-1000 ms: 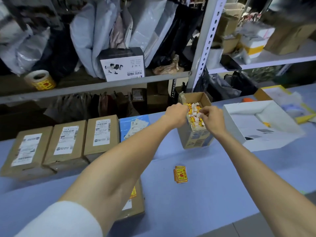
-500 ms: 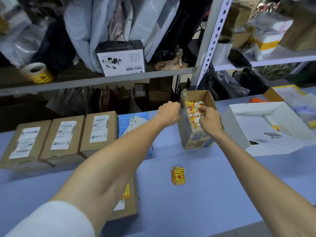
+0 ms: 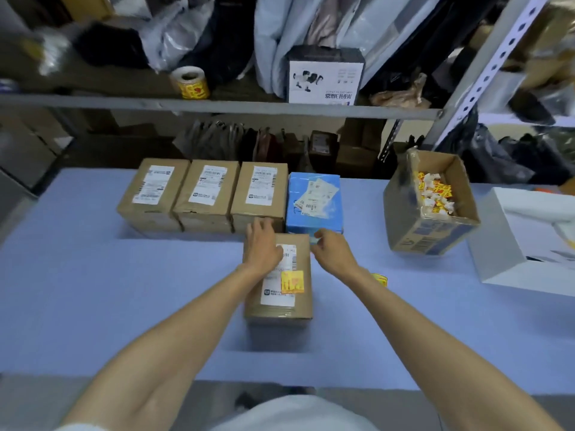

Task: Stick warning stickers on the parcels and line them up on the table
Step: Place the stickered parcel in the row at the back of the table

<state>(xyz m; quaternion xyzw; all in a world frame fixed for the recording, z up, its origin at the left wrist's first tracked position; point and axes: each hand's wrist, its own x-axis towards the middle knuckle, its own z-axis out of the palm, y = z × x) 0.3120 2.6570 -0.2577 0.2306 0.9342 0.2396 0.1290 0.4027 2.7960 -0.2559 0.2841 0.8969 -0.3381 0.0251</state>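
One parcel (image 3: 280, 306) stickered, not yet in line: left hand (image 3: 263, 247) flat on it, right hand (image 3: 332, 252) grip unclear; row (image 3: 205, 197) behind it shows no stickers.

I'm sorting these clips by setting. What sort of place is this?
Probably a parcel packing or stock room: labelled cardboard parcels lined up on a blue table, metal shelving stuffed with bagged goods, and a roll of warning stickers on the shelf.
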